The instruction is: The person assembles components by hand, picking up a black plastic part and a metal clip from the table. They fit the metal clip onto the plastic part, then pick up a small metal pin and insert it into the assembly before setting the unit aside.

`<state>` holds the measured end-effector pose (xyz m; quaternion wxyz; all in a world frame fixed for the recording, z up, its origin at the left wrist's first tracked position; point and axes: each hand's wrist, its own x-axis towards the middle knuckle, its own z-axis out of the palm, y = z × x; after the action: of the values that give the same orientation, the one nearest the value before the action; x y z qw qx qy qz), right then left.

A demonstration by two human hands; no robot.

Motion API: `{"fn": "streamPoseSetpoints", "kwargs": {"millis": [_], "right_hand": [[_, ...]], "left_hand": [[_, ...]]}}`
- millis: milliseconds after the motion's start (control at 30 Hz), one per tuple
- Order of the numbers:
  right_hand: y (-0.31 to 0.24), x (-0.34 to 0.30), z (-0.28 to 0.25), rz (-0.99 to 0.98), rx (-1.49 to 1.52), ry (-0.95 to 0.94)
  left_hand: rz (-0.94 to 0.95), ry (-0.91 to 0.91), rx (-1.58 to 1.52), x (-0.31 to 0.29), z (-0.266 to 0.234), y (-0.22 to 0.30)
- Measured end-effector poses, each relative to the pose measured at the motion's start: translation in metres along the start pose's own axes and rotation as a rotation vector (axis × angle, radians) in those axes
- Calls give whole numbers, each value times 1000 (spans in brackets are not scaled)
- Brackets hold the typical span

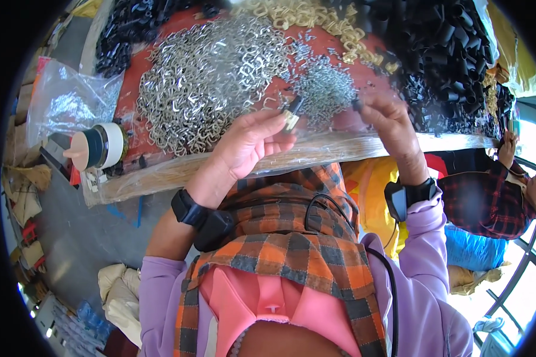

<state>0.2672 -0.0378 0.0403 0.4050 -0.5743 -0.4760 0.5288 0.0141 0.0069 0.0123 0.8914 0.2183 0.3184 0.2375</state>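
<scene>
Small-parts handling over the desk (161,173), judged mid-step; clear bag (53,81) at left has silvery bits (74,104) inside; fastener heap (324,89) lies loose; person's left hand (253,137) pinches a black-and-cream piece (290,120) near that heap; right hand (393,122) blurred, probably clamped on a dark bit (357,105); next move calls for a steady pinch.

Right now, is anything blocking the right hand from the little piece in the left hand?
No, nothing visible stands between the right hand and the black and cream piece in the left hand.
</scene>
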Motion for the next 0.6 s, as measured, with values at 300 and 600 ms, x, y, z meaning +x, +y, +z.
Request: {"fn": "streamPoseSetpoints", "kwargs": {"millis": [300,600], "right_hand": [[-29,2,71,70,-241,-378],[-26,-3,90,-171,-443,20]], "left_hand": [[26,5,5,-2,7,-1],[13,11,46,1,7,1]]}}
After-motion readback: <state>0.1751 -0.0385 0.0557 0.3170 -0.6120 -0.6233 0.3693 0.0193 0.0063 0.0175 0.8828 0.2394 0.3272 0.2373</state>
